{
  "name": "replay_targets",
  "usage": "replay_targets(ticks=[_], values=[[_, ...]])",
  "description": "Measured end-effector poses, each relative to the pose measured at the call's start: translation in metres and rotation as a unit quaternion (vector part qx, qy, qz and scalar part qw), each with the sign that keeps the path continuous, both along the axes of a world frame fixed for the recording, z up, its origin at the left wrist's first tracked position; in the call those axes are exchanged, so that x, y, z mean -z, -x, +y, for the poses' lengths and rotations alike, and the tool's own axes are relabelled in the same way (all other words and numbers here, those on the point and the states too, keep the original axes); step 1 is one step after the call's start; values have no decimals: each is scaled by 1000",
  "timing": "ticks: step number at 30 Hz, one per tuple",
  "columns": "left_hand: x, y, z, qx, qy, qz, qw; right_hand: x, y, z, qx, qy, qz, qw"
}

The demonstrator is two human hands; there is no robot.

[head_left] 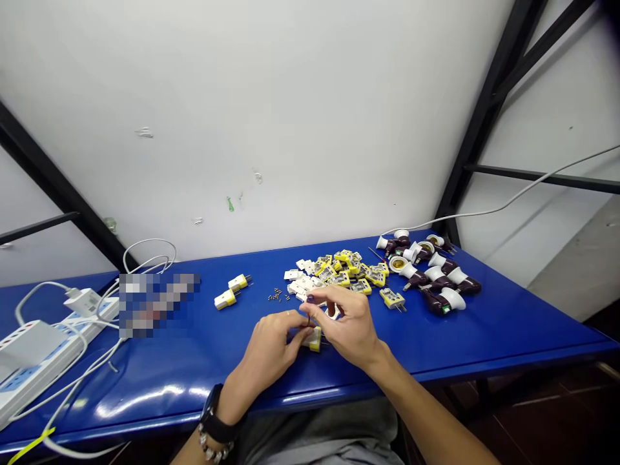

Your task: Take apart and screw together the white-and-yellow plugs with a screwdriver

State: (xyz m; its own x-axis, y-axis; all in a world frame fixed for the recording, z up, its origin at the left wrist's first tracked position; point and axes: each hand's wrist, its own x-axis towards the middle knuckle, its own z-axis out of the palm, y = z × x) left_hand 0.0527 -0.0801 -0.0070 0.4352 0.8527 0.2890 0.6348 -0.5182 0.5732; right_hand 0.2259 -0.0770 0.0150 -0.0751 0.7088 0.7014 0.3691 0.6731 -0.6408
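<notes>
My right hand (346,320) pinches a small screwdriver (310,299) by its dark handle, its shaft pointing down. Under its tip lies a white and yellow plug (314,339) with metal prongs facing right. Fingers of my left hand (278,339) are closed on the plug's left side, and its fingertips also come close to the screwdriver shaft. Just beyond the hands is a heap of open yellow plug halves (361,286) with white covers (293,275) on its left. Small screws (276,296) are scattered left of the heap.
Two assembled plugs (225,299) sit left of the screws. Several dark lamp holders with white sockets (439,278) crowd the right side of the blue table (194,361). A power strip (29,381) with looping white cables occupies the left end. Another thin tool (376,254) lies behind the heap.
</notes>
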Motion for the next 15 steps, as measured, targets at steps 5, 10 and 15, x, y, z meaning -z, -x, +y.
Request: replay_targets(ticks=[5,10,15], values=[[1,2,2,-9,11,-6,1000,2,3,2,-82,21,-8,996],[2,3,3,-17,-7,20,1000,-1,2,0,-88,56,-15,994],[2,2,5,-29,-25,64,997,-1,3,0,-86,71,-31,993]])
